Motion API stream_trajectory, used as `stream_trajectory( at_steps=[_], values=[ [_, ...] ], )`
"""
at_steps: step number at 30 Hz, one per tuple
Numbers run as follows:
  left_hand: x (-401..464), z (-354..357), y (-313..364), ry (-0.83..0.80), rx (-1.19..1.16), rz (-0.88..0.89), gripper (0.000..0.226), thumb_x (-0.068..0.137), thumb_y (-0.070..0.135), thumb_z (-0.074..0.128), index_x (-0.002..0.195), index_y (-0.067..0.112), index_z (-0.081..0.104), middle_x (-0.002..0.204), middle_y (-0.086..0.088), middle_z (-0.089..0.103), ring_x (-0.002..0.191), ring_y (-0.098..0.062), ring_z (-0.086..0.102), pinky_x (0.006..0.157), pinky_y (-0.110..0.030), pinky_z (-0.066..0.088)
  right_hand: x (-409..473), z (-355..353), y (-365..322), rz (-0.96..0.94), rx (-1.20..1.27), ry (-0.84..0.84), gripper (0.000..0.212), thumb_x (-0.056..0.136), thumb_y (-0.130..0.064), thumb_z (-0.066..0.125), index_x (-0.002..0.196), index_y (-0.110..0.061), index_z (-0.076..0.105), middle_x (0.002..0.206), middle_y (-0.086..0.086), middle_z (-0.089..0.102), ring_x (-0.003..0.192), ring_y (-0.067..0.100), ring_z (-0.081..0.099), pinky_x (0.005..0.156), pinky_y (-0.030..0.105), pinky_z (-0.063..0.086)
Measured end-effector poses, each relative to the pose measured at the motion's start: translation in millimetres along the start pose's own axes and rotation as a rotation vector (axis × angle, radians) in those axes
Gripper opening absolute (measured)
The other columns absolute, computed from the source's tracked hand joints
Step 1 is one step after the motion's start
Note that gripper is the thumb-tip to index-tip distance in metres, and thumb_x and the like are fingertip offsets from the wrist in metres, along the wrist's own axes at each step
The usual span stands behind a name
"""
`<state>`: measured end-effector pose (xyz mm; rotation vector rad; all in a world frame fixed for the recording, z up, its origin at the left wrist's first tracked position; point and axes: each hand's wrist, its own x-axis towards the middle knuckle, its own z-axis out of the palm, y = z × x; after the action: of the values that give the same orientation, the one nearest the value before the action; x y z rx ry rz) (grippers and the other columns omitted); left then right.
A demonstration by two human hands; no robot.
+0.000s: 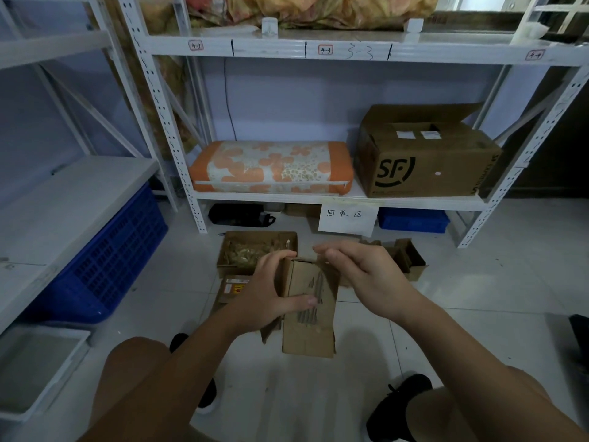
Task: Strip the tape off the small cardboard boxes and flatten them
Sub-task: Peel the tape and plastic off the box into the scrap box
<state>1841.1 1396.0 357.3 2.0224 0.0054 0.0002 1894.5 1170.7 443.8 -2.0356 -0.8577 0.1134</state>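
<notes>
We hold a small cardboard box (307,309) upright just below the middle of the view, above the white tiled floor (478,298). Our left hand (274,291) grips its left side, thumb laid across the front face and fingers curled over the top edge. Our right hand (360,275) is at the box's top right corner with fingers bent; it seems to pinch something there, but whether that is tape or a flap we cannot make out, since the hand hides the corner. Grey streaks run down the box's front; the bottom flaps hang open.

At 12 o'clock from the box, an open carton (255,250) on the floor holds pale crumpled stuff, partly hidden by our left hand. At 9 o'clock, a flat piece with a red and yellow label (234,287) is half covered by our wrist. At 2 o'clock lie more brown cardboard pieces (408,256), their shapes unclear. Further off at 12 o'clock stands a white shelf rack (350,199) bearing an orange floral cushion (271,167) and an SF carton (424,154); a handwritten paper sign (347,218) hangs below.
</notes>
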Motion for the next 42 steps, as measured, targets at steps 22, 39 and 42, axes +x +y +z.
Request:
stream_trajectory(
  at_steps=[22,39,42],
  values=[
    [-14,0,11,-0.122,-0.176,0.01,0.088,0.074,0.052,0.088,0.145,0.042,0.037,0.145,0.0,0.049,0.127,-0.015,0.059,0.095,-0.038,0.06,-6,14,7,-0.147,-0.048,0.208,0.009,0.101,-0.016,0.058,0.099,-0.015,0.067,0.09,-0.01,0.069,0.086,0.009,0.07,0.068,0.034,0.06],
    [-22,17,31,-0.119,-0.314,-0.051,0.081,0.087,0.025,0.083,0.147,0.057,0.039,0.145,0.005,0.06,0.129,-0.015,0.062,0.108,-0.049,0.052,-2,19,14,-0.237,-0.214,0.416,0.037,0.09,0.014,0.06,0.108,-0.013,0.077,0.102,-0.003,0.071,0.096,0.002,0.065,0.085,0.014,0.052],
    [-24,31,41,-0.111,-0.231,-0.068,0.103,0.076,0.052,0.088,0.155,0.05,0.022,0.149,0.009,0.053,0.136,-0.009,0.053,0.114,-0.045,0.047,-2,22,10,-0.177,-0.22,0.435,0.04,0.089,0.014,0.058,0.108,-0.015,0.077,0.103,-0.004,0.069,0.096,0.001,0.062,0.086,0.01,0.049]
  ],
)
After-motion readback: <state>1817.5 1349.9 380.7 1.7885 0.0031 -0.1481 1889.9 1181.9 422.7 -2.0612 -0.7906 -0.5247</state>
